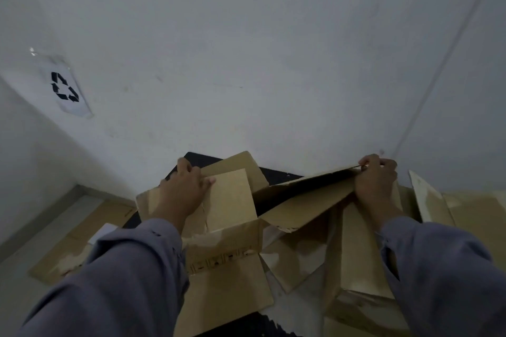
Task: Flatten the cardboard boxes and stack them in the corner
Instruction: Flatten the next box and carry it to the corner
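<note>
A brown cardboard box (306,208) lies half collapsed in front of me, close to the white wall, its dark inside showing as a narrow gap. My right hand (376,180) pinches its raised top edge at the right. My left hand (186,191) presses flat on a cardboard flap (232,200) at the left, fingers spread. More flattened cardboard (227,282) lies under and in front of both hands. Grey sleeves cover both my forearms.
A flattened piece of cardboard (82,241) lies on the floor at the left, in the corner of the walls. A recycling sign (65,87) hangs on the wall. Another cardboard flap (430,200) stands at the right. A black surface (279,174) shows beneath the pile.
</note>
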The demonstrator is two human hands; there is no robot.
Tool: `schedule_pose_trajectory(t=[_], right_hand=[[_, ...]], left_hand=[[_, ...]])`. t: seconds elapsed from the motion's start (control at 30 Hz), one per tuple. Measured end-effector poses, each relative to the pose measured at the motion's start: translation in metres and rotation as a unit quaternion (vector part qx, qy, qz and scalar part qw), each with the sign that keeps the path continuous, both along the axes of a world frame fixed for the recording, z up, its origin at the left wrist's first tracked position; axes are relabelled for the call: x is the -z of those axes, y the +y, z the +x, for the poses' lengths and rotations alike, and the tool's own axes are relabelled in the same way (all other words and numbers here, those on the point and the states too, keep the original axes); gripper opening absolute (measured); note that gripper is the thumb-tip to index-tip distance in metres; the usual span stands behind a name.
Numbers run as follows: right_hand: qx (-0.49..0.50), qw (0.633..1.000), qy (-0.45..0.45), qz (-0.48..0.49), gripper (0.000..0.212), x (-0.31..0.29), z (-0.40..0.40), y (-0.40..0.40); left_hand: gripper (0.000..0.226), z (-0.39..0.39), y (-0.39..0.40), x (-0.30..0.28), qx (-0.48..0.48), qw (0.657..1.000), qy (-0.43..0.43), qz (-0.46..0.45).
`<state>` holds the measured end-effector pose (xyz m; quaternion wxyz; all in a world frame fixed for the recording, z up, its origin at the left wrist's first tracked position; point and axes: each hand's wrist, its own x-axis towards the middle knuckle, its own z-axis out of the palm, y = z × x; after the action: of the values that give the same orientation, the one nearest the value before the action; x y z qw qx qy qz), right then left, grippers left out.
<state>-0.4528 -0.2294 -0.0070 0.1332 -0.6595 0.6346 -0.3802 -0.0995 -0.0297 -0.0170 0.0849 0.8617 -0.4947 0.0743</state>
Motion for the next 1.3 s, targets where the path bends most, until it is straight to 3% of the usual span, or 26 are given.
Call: schedule_pose_trajectory(t=[0.2, 0.3, 0.5, 0.6, 0.7, 0.83, 0.93, 1.1, 1.23, 1.3], right_hand=[[0.109, 0.968, -0.224, -0.011, 0.050, 0.006, 0.040, 0.036], [0.122, 0.948, -0.293, 0.008, 0.059, 0.005, 0.061, 0.057], [0.079, 0.929, -0.358, 0.055, 0.062, 0.014, 0.079, 0.096], [0.065, 0.904, -0.399, 0.138, 0.081, 0.058, 0.071, 0.105], [0.035, 0.902, -0.385, 0.194, 0.077, 0.119, 0.048, 0.098], [0.008, 0.889, -0.342, 0.305, 0.064, 0.063, 0.079, 0.187], [-0.019, 0.890, -0.272, 0.367, 0.059, 0.056, 0.084, 0.223], [-0.022, 0.882, -0.210, 0.422, 0.047, 0.069, 0.089, 0.283], [-0.031, 0.864, -0.218, 0.453, 0.064, 0.091, 0.097, 0.322], [-0.019, 0.854, -0.267, 0.446, 0.074, 0.100, 0.106, 0.337]], left_hand=[[0.074, 0.023, 0.004, -0.016, 0.093, 0.991, 0.095, -0.028], [0.091, 0.029, -0.002, -0.023, 0.122, 0.988, 0.091, 0.027], [0.075, 0.039, -0.008, -0.018, 0.119, 0.980, 0.159, -0.024], [0.069, 0.041, 0.001, -0.017, 0.109, 0.969, 0.220, -0.036], [0.069, 0.054, 0.010, -0.022, 0.100, 0.952, 0.285, -0.040], [0.078, 0.062, 0.030, -0.030, 0.086, 0.937, 0.333, -0.056], [0.065, 0.060, 0.064, -0.027, 0.066, 0.926, 0.365, -0.066], [0.064, 0.058, 0.135, -0.018, 0.013, 0.901, 0.418, -0.118], [0.054, 0.059, 0.188, -0.016, -0.061, 0.860, 0.483, -0.155], [0.052, 0.065, 0.209, -0.013, -0.090, 0.827, 0.528, -0.168]])
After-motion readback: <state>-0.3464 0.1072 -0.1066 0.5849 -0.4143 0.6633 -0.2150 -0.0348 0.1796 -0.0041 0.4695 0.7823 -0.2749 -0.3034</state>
